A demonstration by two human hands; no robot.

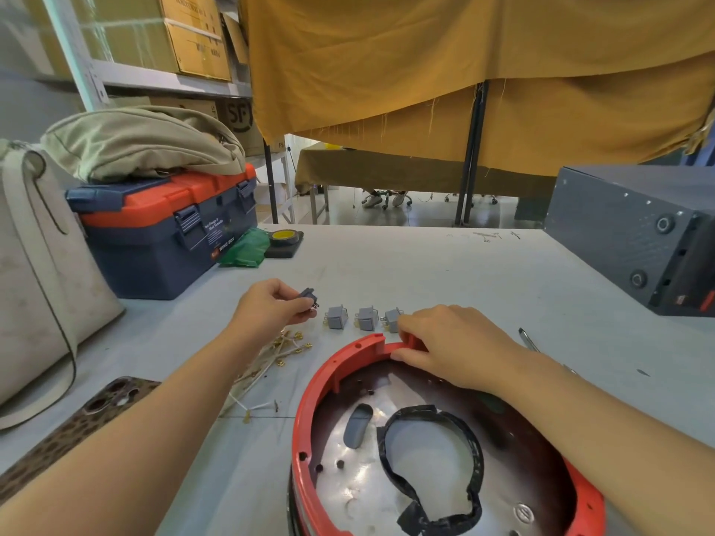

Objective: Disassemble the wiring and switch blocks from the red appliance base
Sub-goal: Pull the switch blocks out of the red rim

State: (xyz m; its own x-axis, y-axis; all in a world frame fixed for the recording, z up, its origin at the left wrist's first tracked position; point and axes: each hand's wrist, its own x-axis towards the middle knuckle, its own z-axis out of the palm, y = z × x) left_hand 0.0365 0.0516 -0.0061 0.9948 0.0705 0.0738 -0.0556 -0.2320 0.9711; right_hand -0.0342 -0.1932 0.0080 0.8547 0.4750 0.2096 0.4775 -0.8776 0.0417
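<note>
On the grey tabletop (445, 272), near the front edge, the red base (329, 381) is lying open side up, its metal floor and a black ring of taped material (472, 450) showing inside. Right hand (452, 342) is resting on the far rim of the base, fingers curled over the red plastic and gripping it. Left hand (271, 307) is hovering left of the rim, pinching a dark switch (309, 299) between thumb and fingertips, just above the tabletop.

Three grey switches (365, 318) are sitting in a row beyond the rim, between the two hands; the rightmost is touching or nearly touching the right fingers, hard to tell. Loose wires (278, 353) with brass terminals are lying in a heap under the left wrist, beside the base.

Further out: a blue-and-orange toolbox (162, 241) at left with a beige bag (143, 143) on its lid, a tape roll (285, 238) just beside it, a phone (77, 423) in a spotted case under the left forearm, a dark metal box (634, 234) at right.
</note>
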